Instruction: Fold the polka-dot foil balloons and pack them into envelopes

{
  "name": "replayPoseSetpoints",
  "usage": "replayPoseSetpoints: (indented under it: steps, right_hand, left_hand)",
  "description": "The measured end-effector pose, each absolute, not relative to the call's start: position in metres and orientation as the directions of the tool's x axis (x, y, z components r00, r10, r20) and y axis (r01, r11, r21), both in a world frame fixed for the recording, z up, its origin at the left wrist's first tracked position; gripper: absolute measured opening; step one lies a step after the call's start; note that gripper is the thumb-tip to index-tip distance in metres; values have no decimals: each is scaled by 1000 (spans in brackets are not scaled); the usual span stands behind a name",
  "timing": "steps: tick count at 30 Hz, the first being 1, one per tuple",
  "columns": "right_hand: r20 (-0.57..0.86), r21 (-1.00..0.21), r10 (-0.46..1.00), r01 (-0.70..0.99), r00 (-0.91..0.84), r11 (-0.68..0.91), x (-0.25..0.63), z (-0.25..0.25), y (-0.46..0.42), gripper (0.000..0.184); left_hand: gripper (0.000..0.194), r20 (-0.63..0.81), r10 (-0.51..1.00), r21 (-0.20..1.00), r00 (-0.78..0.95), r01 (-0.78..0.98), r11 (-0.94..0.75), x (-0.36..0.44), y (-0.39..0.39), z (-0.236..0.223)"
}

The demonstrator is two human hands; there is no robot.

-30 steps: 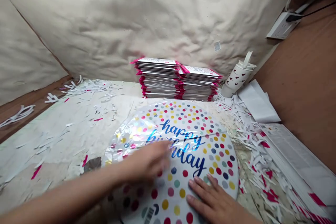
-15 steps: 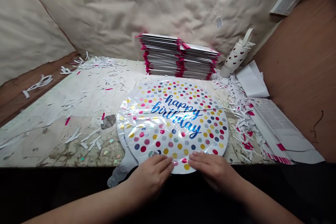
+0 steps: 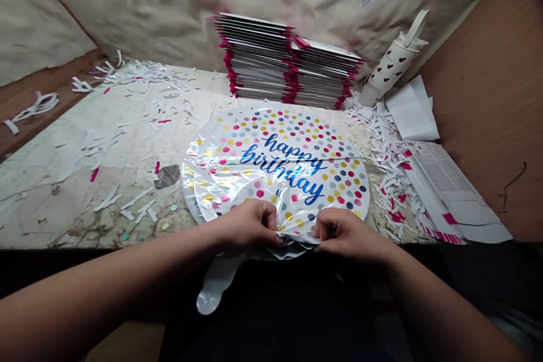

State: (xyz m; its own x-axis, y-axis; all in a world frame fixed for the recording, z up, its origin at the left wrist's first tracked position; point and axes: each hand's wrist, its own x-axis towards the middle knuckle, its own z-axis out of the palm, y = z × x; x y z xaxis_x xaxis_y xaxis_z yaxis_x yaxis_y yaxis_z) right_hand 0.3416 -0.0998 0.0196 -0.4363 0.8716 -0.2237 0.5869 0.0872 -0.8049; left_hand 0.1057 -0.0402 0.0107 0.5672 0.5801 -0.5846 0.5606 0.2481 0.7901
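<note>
Foil balloon (image 3: 263, 181), head view: flat, round and glossy white, printed with multicoloured dots and blue "happy birthday" script; a crease crosses the lettering. Location: on the worktable (image 3: 63, 141), on the near side of the stacked packets (image 3: 258, 65). The near rim is gathered into wrinkles. Left hand (image 3: 252, 223): thumb and fingers pinch this rim. Right hand (image 3: 348, 232): pinches the same rim, near the left hand. Pale tail (image 3: 216, 285): hangs past the table edge. Heart-patterned tumbler (image 3: 390, 70): right of the packets. White paper shreds (image 3: 144, 70): left and right of the packets.
</note>
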Motion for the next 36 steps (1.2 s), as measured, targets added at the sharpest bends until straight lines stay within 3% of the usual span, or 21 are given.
replayPoseSetpoints:
  steps: [3, 4, 6, 7, 9, 11, 13, 15, 16, 18, 20, 22, 24, 26, 29, 31, 34, 36]
  right_hand:
    - [-214, -808, 852, 577, -477, 120, 327, 24, -95, 35]
    - [-186, -793, 860, 589, -476, 155, 321, 24, -95, 31]
    - [-117, -741, 885, 633, -451, 225, 309, 21, -93, 12]
    - [-80, -722, 902, 649, -424, 241, 305, 19, -93, 14]
    - [-16, -727, 934, 645, -358, 235, 300, 17, -92, 19]
    - [40, -766, 946, 599, -321, 235, 301, 17, -93, 18]
    - [92, -791, 952, 559, -292, 248, 306, 18, -95, 17]
    - [134, -804, 966, 545, -223, 237, 310, 18, -97, 18]
    - [149, -809, 971, 543, -185, 227, 311, 18, -99, 18]
    - [188, -808, 968, 534, -165, 248, 311, 17, -103, 15]
    - [264, -769, 929, 525, -259, 365, 309, 13, -110, 12]
    - [318, -649, 843, 549, -434, 527, 312, 5, -117, 26]
    - [280, -499, 797, 628, -536, 598, 324, -8, -123, 52]
    - [235, -379, 861, 774, -451, 508, 348, -23, -124, 64]
    - [242, -298, 943, 907, -229, 297, 393, -38, -116, 57]
    - [207, -327, 949, 897, -237, 296, 419, -41, -108, 52]
    - [129, -478, 942, 813, -309, 332, 443, -36, -97, 48]
    - [68, -583, 966, 776, -251, 242, 451, -31, -90, 42]
  left_hand:
    - [31, -588, 542, 803, 600, 511, 305, 113, -34, 13]
    - [28, -574, 520, 814, 632, 510, 279, 115, -32, 15]
    - [23, -525, 522, 823, 672, 557, 112, 117, -33, 19]
    - [19, -481, 561, 801, 674, 597, -31, 116, -36, 21]
    - [17, -333, 654, 664, 679, 662, -349, 102, -44, 26]
    - [35, -172, 690, 469, 703, 674, -570, 74, -52, 33]
    - [49, -57, 712, 323, 700, 688, -650, 37, -53, 44]
    - [49, 89, 796, 156, 599, 781, -605, 5, -47, 56]
    - [52, 148, 814, 127, 561, 806, -579, -6, -42, 60]
    - [74, 170, 805, 204, 568, 779, -593, -14, -32, 59]
    - [92, 126, 735, 344, 666, 665, -662, -7, -24, 45]
    - [69, 83, 637, 411, 766, 556, -722, 6, -23, 20]
    - [39, 81, 572, 430, 816, 490, -759, 15, -27, -5]
    - [37, 115, 548, 463, 829, 443, -768, 17, -31, -22]
    - [40, 147, 548, 489, 824, 421, -764, 11, -33, -27]
    - [49, 101, 543, 499, 833, 430, -753, 5, -28, -21]
    - [62, 11, 560, 536, 829, 468, -703, -4, -13, -12]
    - [58, -52, 624, 612, 780, 519, -597, -7, -3, -8]
